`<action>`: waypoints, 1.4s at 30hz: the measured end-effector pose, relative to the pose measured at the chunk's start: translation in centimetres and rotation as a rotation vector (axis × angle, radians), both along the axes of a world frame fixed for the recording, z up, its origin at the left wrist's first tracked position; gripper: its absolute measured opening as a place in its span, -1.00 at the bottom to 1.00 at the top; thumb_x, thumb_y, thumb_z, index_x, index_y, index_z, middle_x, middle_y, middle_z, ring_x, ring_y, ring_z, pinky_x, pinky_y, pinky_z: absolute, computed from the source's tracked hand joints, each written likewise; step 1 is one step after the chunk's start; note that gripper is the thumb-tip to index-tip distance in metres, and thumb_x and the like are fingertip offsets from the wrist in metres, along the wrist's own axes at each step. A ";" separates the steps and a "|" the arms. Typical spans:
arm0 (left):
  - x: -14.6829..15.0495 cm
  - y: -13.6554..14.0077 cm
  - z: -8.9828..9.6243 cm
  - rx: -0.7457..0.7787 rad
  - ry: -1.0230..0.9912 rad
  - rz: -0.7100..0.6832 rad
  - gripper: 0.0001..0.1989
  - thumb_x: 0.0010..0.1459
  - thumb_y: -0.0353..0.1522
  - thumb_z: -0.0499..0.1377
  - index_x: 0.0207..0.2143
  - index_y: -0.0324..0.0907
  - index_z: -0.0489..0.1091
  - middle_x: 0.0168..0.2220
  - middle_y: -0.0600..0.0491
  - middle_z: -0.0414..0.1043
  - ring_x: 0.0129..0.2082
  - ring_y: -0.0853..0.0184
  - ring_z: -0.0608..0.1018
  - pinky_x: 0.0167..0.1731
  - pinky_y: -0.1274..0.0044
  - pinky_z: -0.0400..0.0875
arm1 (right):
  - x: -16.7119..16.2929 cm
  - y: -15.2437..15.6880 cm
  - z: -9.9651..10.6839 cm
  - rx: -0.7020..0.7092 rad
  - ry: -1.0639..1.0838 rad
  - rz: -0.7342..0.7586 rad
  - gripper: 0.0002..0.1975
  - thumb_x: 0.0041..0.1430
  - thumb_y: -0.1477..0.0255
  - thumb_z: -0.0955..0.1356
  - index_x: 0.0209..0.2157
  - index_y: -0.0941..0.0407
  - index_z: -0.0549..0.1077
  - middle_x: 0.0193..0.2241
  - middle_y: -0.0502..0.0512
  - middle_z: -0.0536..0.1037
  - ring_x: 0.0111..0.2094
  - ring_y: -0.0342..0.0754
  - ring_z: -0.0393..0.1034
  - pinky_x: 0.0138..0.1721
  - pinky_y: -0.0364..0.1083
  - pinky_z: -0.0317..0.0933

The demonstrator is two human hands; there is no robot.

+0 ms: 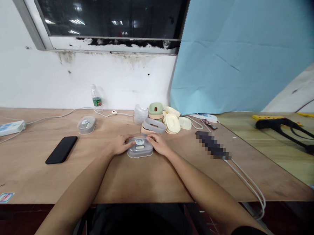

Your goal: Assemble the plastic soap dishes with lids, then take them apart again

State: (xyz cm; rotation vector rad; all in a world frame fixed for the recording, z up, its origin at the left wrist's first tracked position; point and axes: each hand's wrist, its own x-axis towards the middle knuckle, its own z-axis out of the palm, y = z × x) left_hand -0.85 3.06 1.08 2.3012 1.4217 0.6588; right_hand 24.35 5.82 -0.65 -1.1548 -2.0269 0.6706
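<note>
A grey oval plastic box [140, 151] in clear wrapping rests on the wooden table in front of me, with a round white label and a pale slot on its top. My left hand [121, 144] grips its left side, thumb laid over the upper edge. On the opposite side my right hand [157, 143] holds the box by its upper right edge. Some fingers of both hands are hidden. Just behind stands a grey open-topped piece [154, 123] on a peach one, beside stacked cream lids [172, 123] and a green box [155, 108].
Another wrapped grey box [86, 124] and a black phone [62, 150] lie to the left. A water bottle [96, 97] stands by the wall. White power strips [10, 128] and cables cross the table. A pixelated dark object [212, 145] with white cords lies right.
</note>
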 end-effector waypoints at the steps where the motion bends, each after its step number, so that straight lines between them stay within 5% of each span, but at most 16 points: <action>1: 0.0 -0.1 0.0 0.012 -0.002 -0.011 -0.44 0.18 0.04 -0.01 0.02 -0.14 0.39 -0.35 0.02 0.49 -0.39 0.29 0.49 -0.34 0.49 0.32 | 0.0 0.0 0.0 -0.012 -0.003 0.001 -0.66 0.23 0.19 0.24 -0.23 0.14 0.49 -0.26 0.11 0.55 -0.32 -0.06 0.38 -0.28 -0.10 0.22; 7: 0.5 0.4 -0.5 0.071 -0.116 0.043 -0.44 0.25 -0.06 -0.04 0.22 -0.11 0.16 -0.03 -0.03 0.43 -0.23 0.28 0.51 -0.17 0.44 0.39 | -0.2 0.0 0.1 0.040 0.010 -0.036 -0.66 0.26 0.19 0.22 -0.27 0.12 0.50 -0.22 0.12 0.54 -0.19 0.00 0.39 -0.13 -0.04 0.22; 10: 0.6 0.9 -0.8 0.091 -0.160 0.117 -0.53 0.27 -0.10 -0.06 0.10 -0.11 0.33 -0.01 -0.02 0.45 -0.13 0.23 0.51 -0.08 0.40 0.37 | -0.3 -0.2 0.2 -0.014 0.042 -0.026 -0.59 0.27 0.14 0.19 -0.21 0.13 0.50 -0.16 0.14 0.52 -0.28 -0.04 0.41 -0.20 -0.04 0.26; 14: 0.1 0.8 -0.4 0.045 -0.211 0.011 -0.57 0.25 -0.09 -0.02 -0.01 -0.11 0.42 0.01 -0.01 0.44 -0.01 0.19 0.47 0.02 0.36 0.33 | -0.1 -0.8 0.7 -0.112 -0.027 0.018 -0.38 0.08 0.05 0.35 0.06 0.16 0.37 -0.18 0.17 0.52 -0.30 -0.02 0.42 -0.23 -0.03 0.29; 19: -0.7 0.0 0.1 -0.077 -0.174 -0.115 0.04 -0.29 -0.11 0.42 0.23 -0.17 0.09 0.14 -0.12 0.30 0.07 0.05 0.40 0.03 0.29 0.34 | 0.1 -1.2 1.5 -0.084 -0.114 0.083 -0.06 -0.31 0.09 0.54 0.14 0.06 0.28 0.00 0.18 0.45 -0.05 0.16 0.37 -0.09 0.03 0.25; 21: -0.7 -0.3 0.2 -0.083 -0.164 -0.086 0.04 -0.29 -0.16 0.42 0.24 -0.21 0.07 0.14 -0.16 0.29 0.08 0.03 0.40 0.03 0.27 0.34 | 0.1 -1.2 1.5 -0.091 -0.126 0.071 -0.06 -0.31 0.08 0.54 0.15 0.06 0.27 0.02 0.18 0.44 -0.03 0.18 0.36 -0.08 0.04 0.24; 24: -0.8 -0.3 0.6 -0.067 -0.202 -0.074 -0.12 -0.19 -0.22 0.38 0.20 -0.17 0.15 0.10 -0.14 0.34 0.05 0.05 0.42 0.02 0.29 0.35 | -0.1 -1.1 1.0 -0.091 -0.099 0.062 -0.07 -0.26 0.07 0.52 0.17 0.07 0.25 -0.06 0.18 0.48 -0.09 0.14 0.38 -0.13 0.03 0.24; 27: -2.1 0.0 1.3 -0.031 -0.228 -0.048 -0.16 -0.20 -0.22 0.38 0.16 -0.13 0.19 0.09 -0.13 0.35 0.05 0.05 0.43 0.03 0.26 0.34 | -0.1 -0.9 0.3 -0.116 -0.117 0.053 -0.07 -0.17 0.08 0.49 0.21 0.11 0.19 -0.36 0.05 0.51 -0.34 0.03 0.40 -0.32 -0.05 0.22; 31: -5.9 1.2 2.0 0.139 -0.282 0.170 -0.17 -0.16 -0.19 0.35 0.17 -0.17 0.16 0.15 -0.13 0.26 0.07 0.09 0.40 0.05 0.29 0.32 | 0.1 -0.6 -0.3 -0.128 -0.150 0.035 -0.22 -0.03 0.07 0.42 0.16 0.15 0.24 -0.50 -0.04 0.43 -0.45 -0.06 0.34 -0.43 -0.12 0.13; 37: -11.3 2.2 2.2 0.546 -0.280 0.937 -0.12 -0.08 -0.16 0.31 0.23 -0.24 0.04 0.11 -0.18 0.22 0.13 0.05 0.28 0.10 0.31 0.21 | 0.1 -0.5 -0.4 -0.072 -0.216 0.075 -0.46 0.04 0.14 0.39 0.00 0.14 0.41 -0.45 0.00 0.45 -0.42 -0.07 0.33 -0.41 -0.13 0.11; 42: -12.3 2.5 1.8 0.445 -0.184 1.357 -0.12 -0.10 -0.08 0.30 0.23 -0.12 0.04 0.08 -0.21 0.19 0.09 -0.05 0.29 0.07 0.17 0.16 | 0.1 -0.7 -0.2 -0.042 -0.238 0.073 -0.54 0.06 0.17 0.38 -0.05 0.14 0.46 -0.48 0.00 0.46 -0.44 -0.08 0.33 -0.42 -0.14 0.10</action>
